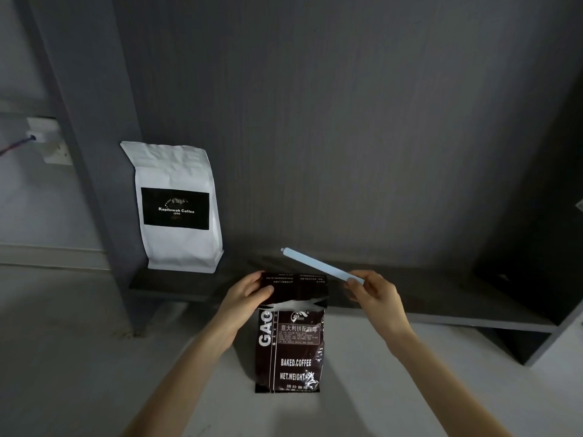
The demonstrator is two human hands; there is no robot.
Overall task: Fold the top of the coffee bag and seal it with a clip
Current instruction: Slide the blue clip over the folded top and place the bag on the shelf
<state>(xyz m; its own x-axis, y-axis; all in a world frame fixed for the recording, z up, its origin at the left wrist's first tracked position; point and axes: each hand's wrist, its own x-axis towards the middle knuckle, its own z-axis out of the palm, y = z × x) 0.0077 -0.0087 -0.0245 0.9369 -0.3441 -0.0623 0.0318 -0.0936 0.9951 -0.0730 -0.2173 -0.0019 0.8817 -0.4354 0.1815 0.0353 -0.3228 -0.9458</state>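
A dark brown coffee bag (291, 351) with white lettering stands upright in front of me, its top flap folded down toward me. My left hand (249, 294) pinches the left end of that folded top and holds it flat. My right hand (372, 293) grips one end of a long pale blue sealing clip (318, 265), which slants up and to the left just above and behind the bag's top. The clip does not touch the bag.
A white coffee bag (176, 206) with a black label stands on the dark low shelf (441, 307) at the back left, leaning on the grey panel. A wall socket (47, 137) with a cable sits at far left. A dark open compartment (536, 247) lies to the right.
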